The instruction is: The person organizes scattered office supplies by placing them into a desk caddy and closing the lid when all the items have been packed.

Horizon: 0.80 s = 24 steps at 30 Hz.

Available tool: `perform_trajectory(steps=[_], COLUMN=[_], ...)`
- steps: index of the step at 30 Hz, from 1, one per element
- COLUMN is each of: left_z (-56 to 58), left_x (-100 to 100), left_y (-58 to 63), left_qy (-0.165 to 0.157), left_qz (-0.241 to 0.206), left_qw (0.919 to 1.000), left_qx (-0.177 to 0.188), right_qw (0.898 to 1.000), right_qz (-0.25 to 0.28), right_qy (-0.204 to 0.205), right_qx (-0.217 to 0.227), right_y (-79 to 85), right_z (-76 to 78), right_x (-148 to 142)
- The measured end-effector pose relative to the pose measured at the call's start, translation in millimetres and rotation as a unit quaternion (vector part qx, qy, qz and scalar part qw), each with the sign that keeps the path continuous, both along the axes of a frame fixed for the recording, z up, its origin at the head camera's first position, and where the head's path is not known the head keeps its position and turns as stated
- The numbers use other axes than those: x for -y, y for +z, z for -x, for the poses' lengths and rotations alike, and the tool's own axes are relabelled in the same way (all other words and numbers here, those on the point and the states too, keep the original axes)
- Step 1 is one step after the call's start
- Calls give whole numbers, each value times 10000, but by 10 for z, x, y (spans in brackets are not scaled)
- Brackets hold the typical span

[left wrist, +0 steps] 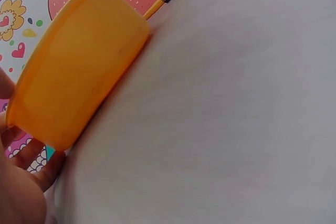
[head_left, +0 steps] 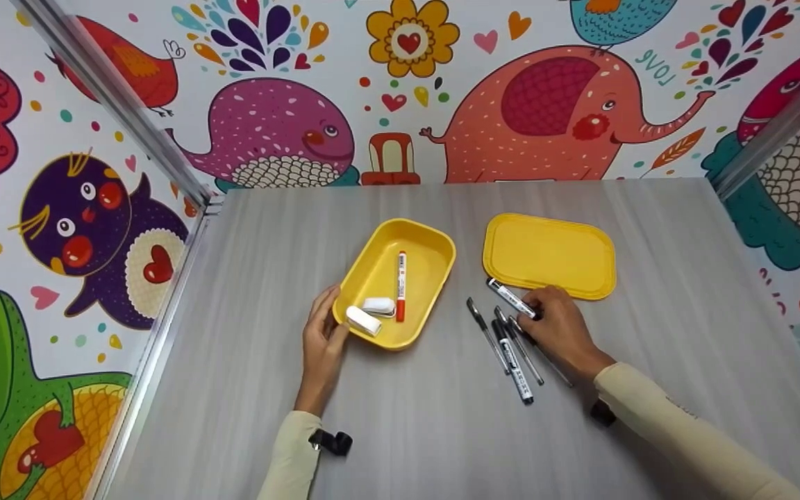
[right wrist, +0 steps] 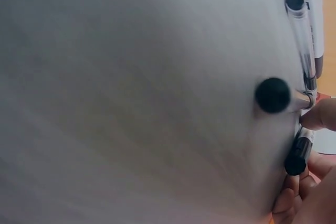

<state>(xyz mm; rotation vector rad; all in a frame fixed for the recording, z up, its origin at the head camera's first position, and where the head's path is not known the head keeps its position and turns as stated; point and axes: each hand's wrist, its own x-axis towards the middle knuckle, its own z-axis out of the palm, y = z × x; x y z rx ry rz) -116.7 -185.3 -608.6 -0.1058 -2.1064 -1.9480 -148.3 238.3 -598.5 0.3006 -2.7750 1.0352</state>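
A yellow plastic box [head_left: 428, 239] stands on the table with a red-capped marker [head_left: 401, 285] and two white, rounded objects, one of them [head_left: 363, 321] near its front left corner. My left hand [head_left: 323, 340] holds that corner, and its fingers are seen around the box's end in the left wrist view. On the right, my right hand [head_left: 563, 330] pinches a black-and-white marker [head_left: 509, 295] by its near end. The dark end of this marker [right wrist: 297, 157] shows between thumb and fingers in the right wrist view. Just left of that hand lies another black-and-white marker [head_left: 514, 368] among several pens.
A yellow lid [head_left: 553, 253] lies flat behind the right hand. One clear pen with a dark cap [head_left: 489, 337] lies leftmost in the pen group. The grey table [head_left: 254, 278] ends at a wall with cartoon animals [head_left: 282, 132]; a metal frame post [head_left: 122, 104] rises at the left.
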Motion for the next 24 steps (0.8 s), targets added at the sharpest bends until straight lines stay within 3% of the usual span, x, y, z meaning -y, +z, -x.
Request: perform_trajectory(steps=[15,24], left_z=[-5,-2], left_x=[5,6], left_y=[0,-11], left_qy=[36,-2], left_qz=[23,-30], left_qw=[10000,10000], left_qx=[-27,-84], right_qw=[9997,9943], right_qz=[-16,971], right_qy=[-39,-211], right_qx=[232,387], right_y=[13,30], right_z=[9,-19], right_x=[0,-29])
